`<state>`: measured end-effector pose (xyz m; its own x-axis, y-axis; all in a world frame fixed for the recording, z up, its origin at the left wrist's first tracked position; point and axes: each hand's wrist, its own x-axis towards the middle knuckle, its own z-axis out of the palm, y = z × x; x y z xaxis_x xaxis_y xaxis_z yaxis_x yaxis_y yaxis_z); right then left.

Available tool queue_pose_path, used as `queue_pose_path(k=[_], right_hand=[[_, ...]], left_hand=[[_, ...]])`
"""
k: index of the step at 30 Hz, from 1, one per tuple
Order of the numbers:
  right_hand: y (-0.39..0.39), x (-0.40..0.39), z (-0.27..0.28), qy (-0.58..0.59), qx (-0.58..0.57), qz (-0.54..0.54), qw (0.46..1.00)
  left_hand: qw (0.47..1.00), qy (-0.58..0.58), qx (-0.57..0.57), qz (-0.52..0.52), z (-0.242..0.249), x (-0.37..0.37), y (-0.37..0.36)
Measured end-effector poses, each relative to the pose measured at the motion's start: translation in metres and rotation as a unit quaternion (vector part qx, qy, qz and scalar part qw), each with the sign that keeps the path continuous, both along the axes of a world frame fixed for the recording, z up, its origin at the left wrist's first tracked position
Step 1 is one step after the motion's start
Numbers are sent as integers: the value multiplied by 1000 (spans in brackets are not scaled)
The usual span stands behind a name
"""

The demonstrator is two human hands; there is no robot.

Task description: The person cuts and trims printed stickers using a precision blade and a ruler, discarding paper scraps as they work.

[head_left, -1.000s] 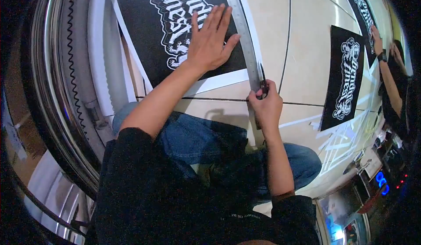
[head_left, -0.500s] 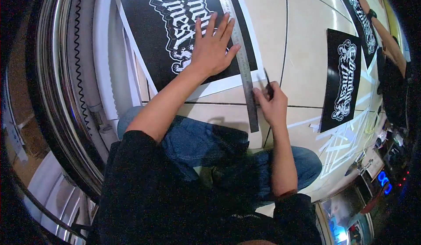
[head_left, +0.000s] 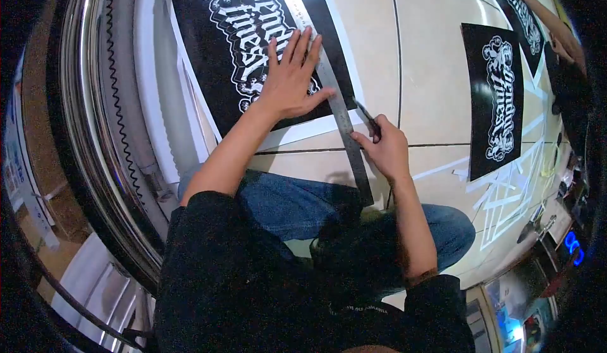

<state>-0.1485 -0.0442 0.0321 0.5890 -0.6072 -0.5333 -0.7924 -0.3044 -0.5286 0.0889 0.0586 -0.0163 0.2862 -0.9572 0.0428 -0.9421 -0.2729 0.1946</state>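
A black print with white gothic lettering (head_left: pixel 218 94) and a white margin lies on the tiled floor in front of me. Across its right part runs a long metal ruler (head_left: pixel 344 122), its near end reaching my jeans. My left hand (head_left: pixel 289 84) is spread flat on the print, fingertips by the ruler's left edge and thumb over the ruler. In my right hand (head_left: pixel 389 146) is a slim dark cutter knife (head_left: pixel 368 116), gripped between thumb and fingers. Its tip is at the print's lower right corner, just right of the ruler.
Another lettered black print (head_left: pixel 496 103) lies to the right, above scattered white paper strips (head_left: pixel 506 195). Beyond it, another person's arm (head_left: pixel 547 15) reaches over a third print (head_left: pixel 525 21). A machine with metal rollers (head_left: pixel 85 100) and a coiled cable stands at left.
My right hand has brought the knife left, from the sheet's outer white edge to the corner of the black area. My left hand stays flat on the print. The camera view has shifted slightly.
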Motion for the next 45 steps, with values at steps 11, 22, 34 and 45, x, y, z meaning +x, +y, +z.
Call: queue_pose_path(k=[11, 22, 34, 45], right_hand=[[9, 0, -7, -34, -19, 2, 999], [13, 0, -14, -60, -47, -45, 996], [9, 5, -10, -53, -49, -45, 996], [9, 3, -14, -69, -13, -62, 996]], left_hand=[[1000, -13, 13, 22, 9, -8, -6], [999, -5, -10, 43, 5, -12, -10], [996, 75, -8, 39, 15, 1, -11], [1000, 2, 1, 0, 3, 5, -13]])
